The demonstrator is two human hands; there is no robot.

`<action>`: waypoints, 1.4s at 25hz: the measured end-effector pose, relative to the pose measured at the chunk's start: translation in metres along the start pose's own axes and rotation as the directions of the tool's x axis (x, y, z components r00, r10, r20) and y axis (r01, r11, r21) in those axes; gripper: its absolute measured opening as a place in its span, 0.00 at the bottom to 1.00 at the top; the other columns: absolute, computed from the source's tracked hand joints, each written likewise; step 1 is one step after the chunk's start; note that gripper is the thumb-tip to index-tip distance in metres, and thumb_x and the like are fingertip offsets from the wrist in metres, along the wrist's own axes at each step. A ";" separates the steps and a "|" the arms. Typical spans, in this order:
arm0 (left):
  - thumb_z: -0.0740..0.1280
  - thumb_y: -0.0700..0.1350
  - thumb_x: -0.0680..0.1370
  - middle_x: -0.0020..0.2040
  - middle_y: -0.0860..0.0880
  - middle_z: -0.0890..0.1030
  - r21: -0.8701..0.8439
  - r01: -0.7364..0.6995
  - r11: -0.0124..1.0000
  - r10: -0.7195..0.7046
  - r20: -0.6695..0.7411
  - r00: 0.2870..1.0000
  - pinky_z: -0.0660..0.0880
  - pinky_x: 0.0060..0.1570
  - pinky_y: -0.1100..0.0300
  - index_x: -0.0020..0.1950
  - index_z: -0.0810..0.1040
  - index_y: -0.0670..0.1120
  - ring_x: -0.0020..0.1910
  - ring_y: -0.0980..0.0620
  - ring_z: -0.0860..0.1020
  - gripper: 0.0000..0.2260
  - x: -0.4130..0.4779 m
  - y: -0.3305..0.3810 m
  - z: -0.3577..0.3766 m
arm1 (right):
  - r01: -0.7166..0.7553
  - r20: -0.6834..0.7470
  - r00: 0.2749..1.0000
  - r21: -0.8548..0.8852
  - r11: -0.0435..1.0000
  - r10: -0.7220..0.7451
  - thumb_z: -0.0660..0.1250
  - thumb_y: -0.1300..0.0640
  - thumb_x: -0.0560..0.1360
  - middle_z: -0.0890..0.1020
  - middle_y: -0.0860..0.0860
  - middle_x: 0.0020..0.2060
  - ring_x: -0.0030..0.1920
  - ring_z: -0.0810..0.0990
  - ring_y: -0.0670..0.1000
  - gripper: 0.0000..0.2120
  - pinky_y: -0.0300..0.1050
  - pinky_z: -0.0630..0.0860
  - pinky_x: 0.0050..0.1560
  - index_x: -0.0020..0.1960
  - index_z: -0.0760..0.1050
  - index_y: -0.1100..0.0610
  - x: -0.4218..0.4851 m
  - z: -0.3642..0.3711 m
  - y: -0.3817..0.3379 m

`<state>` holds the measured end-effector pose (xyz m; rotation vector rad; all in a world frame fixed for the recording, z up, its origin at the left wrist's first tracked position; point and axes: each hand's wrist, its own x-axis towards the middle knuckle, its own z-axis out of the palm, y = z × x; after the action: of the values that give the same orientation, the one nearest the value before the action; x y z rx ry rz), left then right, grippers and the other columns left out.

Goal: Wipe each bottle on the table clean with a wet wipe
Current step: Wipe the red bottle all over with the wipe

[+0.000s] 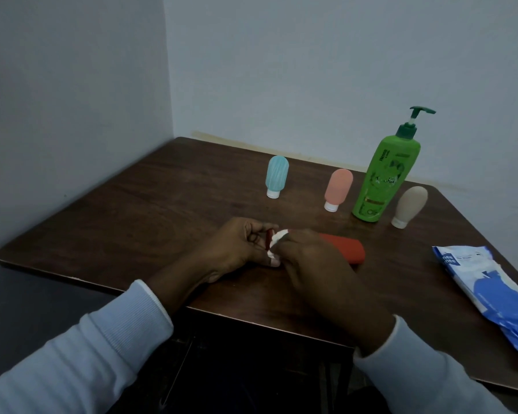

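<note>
Red bottle (346, 249) lying flat: left hand (240, 246) apparently pinches its cap (269, 239), right hand (308, 255) bunches the wet wipe (277, 237) against it in curled fingers; a loose pinch risks rolling.

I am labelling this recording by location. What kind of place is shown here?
Probably a plain room, perhaps in a home: a dark brown wooden table in a corner of bare pale walls, bearing a tall green plastic pump bottle and a blue-and-white pack of wet wipes.
</note>
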<state>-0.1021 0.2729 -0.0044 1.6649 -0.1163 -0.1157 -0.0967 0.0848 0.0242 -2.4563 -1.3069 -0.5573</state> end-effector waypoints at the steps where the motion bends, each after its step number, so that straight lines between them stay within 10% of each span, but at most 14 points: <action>1: 0.78 0.25 0.67 0.53 0.40 0.88 0.010 -0.004 1.000 0.004 0.000 1.000 0.82 0.59 0.51 0.65 0.82 0.41 0.51 0.45 0.86 0.28 0.001 -0.001 -0.001 | 0.036 -0.016 0.999 -0.010 0.999 -0.036 0.57 0.57 0.72 0.84 0.54 0.44 0.48 0.77 0.50 0.16 0.41 0.69 0.53 0.43 0.83 0.59 -0.007 0.001 -0.002; 9: 0.81 0.31 0.66 0.52 0.40 0.88 0.029 0.029 0.999 -0.027 -0.061 0.998 0.80 0.63 0.44 0.66 0.82 0.46 0.53 0.43 0.86 0.30 -0.002 0.000 0.001 | -0.216 0.176 0.953 -0.179 0.960 0.248 0.67 0.55 0.76 0.81 0.52 0.56 0.56 0.79 0.53 0.13 0.45 0.72 0.55 0.60 0.79 0.55 0.021 -0.010 0.040; 15: 0.81 0.31 0.66 0.48 0.42 0.88 0.024 0.028 0.999 -0.026 -0.078 0.997 0.82 0.59 0.49 0.67 0.81 0.46 0.47 0.47 0.85 0.31 0.001 -0.001 0.002 | -0.506 0.142 0.828 -0.225 0.833 0.542 0.64 0.54 0.79 0.81 0.52 0.42 0.43 0.78 0.52 0.09 0.45 0.70 0.41 0.45 0.79 0.56 -0.025 -0.048 0.106; 24: 0.82 0.30 0.65 0.52 0.43 0.88 0.036 -0.015 0.999 0.018 -0.097 0.995 0.83 0.56 0.53 0.63 0.83 0.46 0.52 0.46 0.87 0.29 -0.005 0.003 0.007 | -0.288 0.157 0.938 -0.143 0.947 0.309 0.69 0.54 0.75 0.80 0.52 0.58 0.60 0.77 0.53 0.17 0.49 0.68 0.64 0.62 0.72 0.53 0.027 -0.001 0.009; 35: 0.83 0.34 0.66 0.54 0.46 0.85 0.113 -0.037 0.993 0.046 -0.082 0.996 0.83 0.51 0.54 0.67 0.80 0.52 0.44 0.49 0.83 0.32 0.003 -0.001 0.004 | -0.546 0.030 0.831 -0.147 0.825 0.556 0.61 0.54 0.80 0.81 0.52 0.50 0.48 0.79 0.53 0.03 0.45 0.69 0.42 0.53 0.72 0.51 -0.042 -0.032 0.098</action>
<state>-0.1001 0.2688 -0.0056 1.7751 -0.0948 -0.0071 -0.0421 -0.0120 0.0245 -2.8077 -0.5238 -0.4098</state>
